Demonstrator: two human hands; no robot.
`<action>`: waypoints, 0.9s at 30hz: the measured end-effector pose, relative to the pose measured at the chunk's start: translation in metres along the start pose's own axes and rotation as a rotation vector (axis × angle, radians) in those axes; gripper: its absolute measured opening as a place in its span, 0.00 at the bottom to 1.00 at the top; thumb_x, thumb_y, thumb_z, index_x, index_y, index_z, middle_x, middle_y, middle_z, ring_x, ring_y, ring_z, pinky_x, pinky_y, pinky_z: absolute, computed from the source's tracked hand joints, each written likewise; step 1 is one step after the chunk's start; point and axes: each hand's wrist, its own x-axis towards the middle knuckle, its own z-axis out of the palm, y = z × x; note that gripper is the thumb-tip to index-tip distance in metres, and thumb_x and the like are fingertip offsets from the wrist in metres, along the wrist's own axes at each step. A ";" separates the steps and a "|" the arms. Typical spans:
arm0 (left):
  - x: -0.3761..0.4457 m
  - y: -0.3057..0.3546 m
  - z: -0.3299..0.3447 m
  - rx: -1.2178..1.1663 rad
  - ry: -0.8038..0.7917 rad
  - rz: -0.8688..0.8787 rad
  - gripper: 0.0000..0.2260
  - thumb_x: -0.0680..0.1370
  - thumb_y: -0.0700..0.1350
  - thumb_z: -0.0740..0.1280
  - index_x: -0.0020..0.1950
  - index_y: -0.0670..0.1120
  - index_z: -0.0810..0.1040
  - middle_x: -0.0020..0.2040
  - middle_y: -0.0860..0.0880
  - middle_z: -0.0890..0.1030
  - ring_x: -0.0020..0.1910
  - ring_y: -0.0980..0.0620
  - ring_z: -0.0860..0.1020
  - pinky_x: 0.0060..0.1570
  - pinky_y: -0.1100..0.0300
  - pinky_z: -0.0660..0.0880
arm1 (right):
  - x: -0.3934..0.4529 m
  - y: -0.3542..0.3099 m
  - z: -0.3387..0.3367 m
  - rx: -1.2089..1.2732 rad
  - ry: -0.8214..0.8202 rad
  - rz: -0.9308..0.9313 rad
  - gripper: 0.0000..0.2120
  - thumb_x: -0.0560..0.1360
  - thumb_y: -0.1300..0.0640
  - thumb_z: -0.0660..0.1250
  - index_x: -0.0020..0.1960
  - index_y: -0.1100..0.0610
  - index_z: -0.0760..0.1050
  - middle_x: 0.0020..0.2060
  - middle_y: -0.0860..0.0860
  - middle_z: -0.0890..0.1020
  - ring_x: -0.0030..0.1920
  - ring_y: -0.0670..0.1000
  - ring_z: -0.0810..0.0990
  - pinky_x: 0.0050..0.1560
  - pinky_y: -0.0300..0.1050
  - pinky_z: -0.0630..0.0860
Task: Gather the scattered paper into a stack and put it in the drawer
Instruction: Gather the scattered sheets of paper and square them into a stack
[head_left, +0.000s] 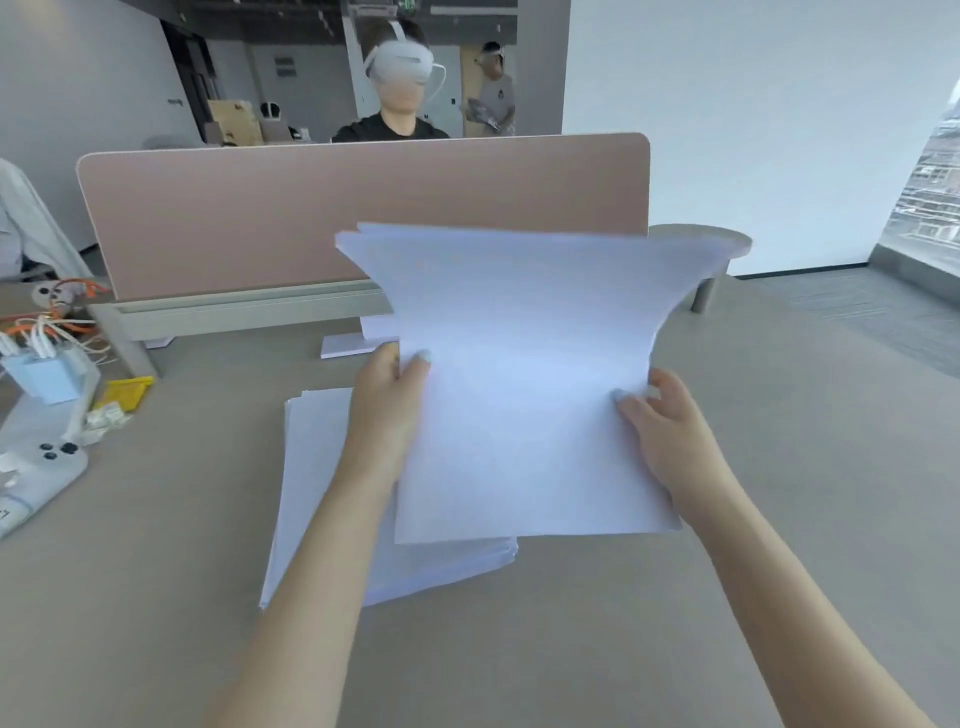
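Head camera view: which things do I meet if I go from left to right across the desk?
White game controller → yellow packet → paper stack on the desk → left hand → held sheets → right hand.

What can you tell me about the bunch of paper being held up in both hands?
The held paper is a thin bundle of plain white sheets, their top edges slightly fanned and uneven. It is lifted off the desk and tilted up toward the camera, its upper corners flaring outward. The left hand pinches its left edge, thumb on the front; the right hand grips its right edge. Below and behind it, a second stack lies flat on the desk, partly hidden.
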 end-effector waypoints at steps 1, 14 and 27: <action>0.006 -0.009 -0.015 0.005 0.048 -0.016 0.07 0.75 0.47 0.63 0.39 0.46 0.70 0.37 0.48 0.70 0.34 0.52 0.66 0.33 0.60 0.63 | 0.000 -0.001 0.014 -0.020 -0.115 -0.033 0.08 0.78 0.57 0.60 0.56 0.50 0.71 0.49 0.54 0.82 0.46 0.54 0.82 0.49 0.52 0.78; 0.009 -0.111 -0.098 0.439 0.019 -0.409 0.25 0.78 0.40 0.59 0.75 0.42 0.57 0.68 0.45 0.68 0.60 0.45 0.73 0.51 0.55 0.69 | -0.003 0.059 0.117 -0.613 -0.247 0.025 0.24 0.75 0.53 0.60 0.71 0.52 0.64 0.67 0.50 0.68 0.63 0.55 0.72 0.58 0.48 0.71; 0.025 -0.105 -0.095 -0.245 -0.166 -0.721 0.13 0.75 0.53 0.66 0.54 0.47 0.78 0.48 0.46 0.79 0.47 0.47 0.76 0.43 0.58 0.72 | 0.003 0.057 0.098 -0.435 -0.359 0.111 0.10 0.70 0.54 0.59 0.46 0.57 0.74 0.34 0.49 0.73 0.33 0.50 0.69 0.33 0.43 0.62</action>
